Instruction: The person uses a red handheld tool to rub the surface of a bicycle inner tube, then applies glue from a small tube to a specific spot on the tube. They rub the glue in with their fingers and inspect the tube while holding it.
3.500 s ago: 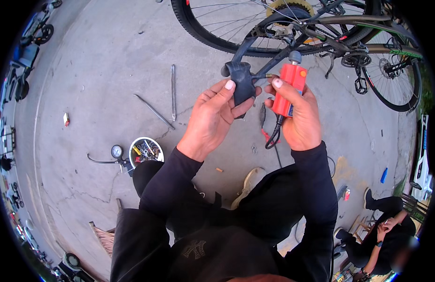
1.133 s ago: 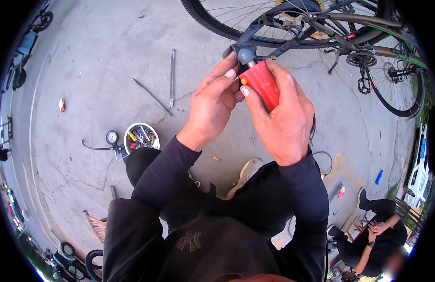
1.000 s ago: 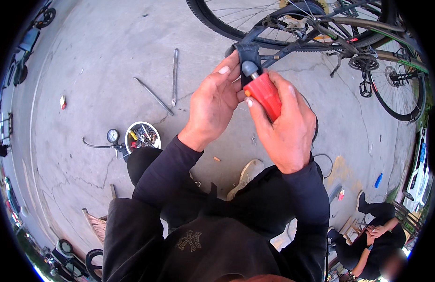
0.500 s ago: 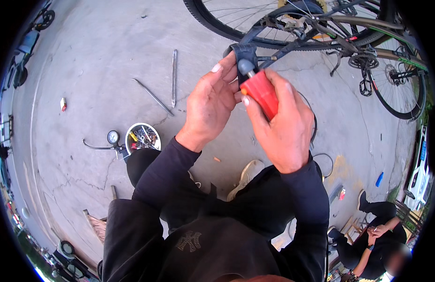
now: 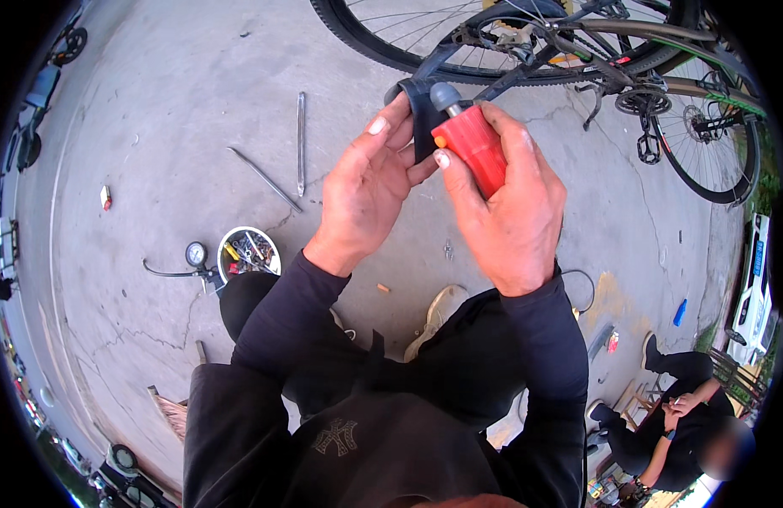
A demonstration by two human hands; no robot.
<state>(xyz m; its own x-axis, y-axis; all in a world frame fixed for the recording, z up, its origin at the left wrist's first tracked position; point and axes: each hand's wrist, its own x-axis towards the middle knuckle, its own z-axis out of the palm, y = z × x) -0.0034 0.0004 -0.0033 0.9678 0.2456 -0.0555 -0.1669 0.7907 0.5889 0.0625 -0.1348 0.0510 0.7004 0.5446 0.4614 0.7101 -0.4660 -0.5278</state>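
The right grip (image 5: 520, 207) is closed around a red block-shaped power tool (image 5: 474, 151) with a rounded grey tip (image 5: 443, 95) pointing up and left. Just left of it, the left grip (image 5: 362, 193) holds a black rubber inner tube (image 5: 422, 120) on curled fingers, thumb lifted off. The tip overlaps the tube; contact is unclear. Two silver metal levers (image 5: 302, 146) lie left of the left grip.

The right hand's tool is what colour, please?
The tool is mostly red with a grey tip, clearest in the head view.
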